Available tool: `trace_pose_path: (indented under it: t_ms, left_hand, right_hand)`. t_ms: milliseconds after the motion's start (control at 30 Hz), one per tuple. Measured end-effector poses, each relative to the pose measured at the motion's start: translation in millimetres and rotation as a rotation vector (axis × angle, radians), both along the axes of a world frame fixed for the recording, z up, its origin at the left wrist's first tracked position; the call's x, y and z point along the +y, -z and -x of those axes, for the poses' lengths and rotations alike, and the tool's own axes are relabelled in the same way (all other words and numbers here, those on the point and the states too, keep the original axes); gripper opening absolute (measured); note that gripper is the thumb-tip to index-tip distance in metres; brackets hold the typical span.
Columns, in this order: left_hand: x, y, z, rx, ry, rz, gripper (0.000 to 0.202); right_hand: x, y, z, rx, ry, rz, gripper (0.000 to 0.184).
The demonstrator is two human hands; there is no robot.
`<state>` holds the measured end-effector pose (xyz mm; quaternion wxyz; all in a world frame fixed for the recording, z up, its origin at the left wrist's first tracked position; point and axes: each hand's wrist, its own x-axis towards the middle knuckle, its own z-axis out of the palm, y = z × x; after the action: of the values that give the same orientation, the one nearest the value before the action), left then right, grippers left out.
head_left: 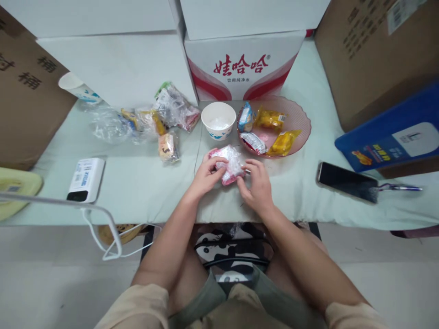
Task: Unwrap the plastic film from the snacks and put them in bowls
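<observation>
Just in front of the paper cup, both hands are at a crinkled clear plastic packet with pink edges [230, 163]; its contents I cannot make out. My left hand [207, 176] grips the packet's left side, thumb and fingers closed over the top. At the right edge, my right hand [256, 186] pinches it between thumb and bent fingers. The white paper cup [218, 132] with a blue pattern stands upright behind, with something clear and crumpled inside. To its right sits a pink translucent bowl [300, 123] holding several wrapped snacks, among them a yellow packet [284, 142].
Left of the cup lie clear plastic wrappers [111, 125], snack packets [174, 107] and a wrapped biscuit-like piece [168, 147]. A white power bank [87, 179] is at the left, a phone [348, 182] at the right. Cartons [247, 68] wall the back; a blue box [394, 132] leans right.
</observation>
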<state>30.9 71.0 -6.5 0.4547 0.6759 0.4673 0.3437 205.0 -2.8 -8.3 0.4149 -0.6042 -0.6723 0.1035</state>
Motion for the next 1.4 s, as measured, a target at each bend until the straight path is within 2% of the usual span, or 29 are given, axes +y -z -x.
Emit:
trace_pose_path:
  t_ms: [67, 167, 367, 400, 467, 500, 533, 633, 733, 867, 967, 1067, 1200, 1267, 1400]
  left_hand:
    - [-0.5, -1.1, 0.0, -0.018, 0.033, 0.014, 0.022]
    - [-0.6, -1.5, 0.5, -0.072, 0.039, 0.049, 0.020]
    - [0.0, 5.2, -0.2, -0.216, -0.103, 0.105, 0.027]
    - [-0.1, 7.2, -1.0, -0.263, -0.127, 0.136, 0.037]
    - [-0.3, 11.1, -2.7, -0.374, -0.185, 0.217, 0.071]
    - [-0.3, 12.6, -3.5, -0.430, -0.208, 0.262, 0.081]
    - [-0.3, 13.5, -4.1, -0.480, -0.215, 0.310, 0.083]
    - [-0.9, 13.1, -4.3, -0.561, -0.150, 0.407, 0.066]
    - [-1.0, 9.8, -0.6, -0.477, -0.142, 0.289, 0.061]
    - [4.4, 7.6, 10.6, -0.321, -0.124, 0.074, 0.063]
    - [10.3, 8.4, 20.2, -0.363, -0.245, 0.008, 0.076]
    - [12.9, 9.1, 27.4, -0.411, -0.371, -0.033, 0.088]
    - [11.5, 10.5, 33.1, -0.405, -0.395, -0.060, 0.084]
    - [10.7, 12.4, 35.1, -0.377, -0.383, -0.058, 0.080]
    - [9.2, 15.5, 35.5, -0.311, -0.303, -0.063, 0.078]
  right_hand:
    - [1.6, 1.6, -5.6, 0.017, -0.024, -0.057, 0.039]
    - [2.6, 4.4, -8.1, -0.086, -0.105, -0.041, 0.038]
    - [-6.1, 5.6, -1.6, -0.363, -0.055, 0.072, 0.041]
    - [-7.4, 5.6, 0.1, -0.391, -0.051, 0.092, 0.043]
    - [-9.0, 6.2, 4.2, -0.437, -0.048, 0.128, 0.047]
    - [-9.3, 6.7, 6.6, -0.457, -0.046, 0.140, 0.049]
    - [-9.4, 7.4, 9.1, -0.477, -0.041, 0.146, 0.049]
    - [-9.3, 9.0, 16.0, -0.516, -0.029, 0.148, 0.050]
    - [-10.1, 7.8, 18.4, -0.516, -0.038, 0.158, 0.054]
    - [-12.0, 2.1, 8.5, -0.438, -0.064, 0.112, 0.049]
    - [-9.6, -0.2, -4.3, -0.354, 0.010, 0.094, 0.039]
    - [-1.8, 1.3, -13.6, -0.362, 0.118, 0.179, 0.039]
    - [7.3, 3.5, -18.6, -0.374, 0.134, 0.325, 0.032]
    - [5.7, 2.9, -19.0, -0.251, 0.108, 0.320, 0.032]
    - [-5.5, -1.5, -12.0, 0.266, 0.010, 0.334, 0.036]
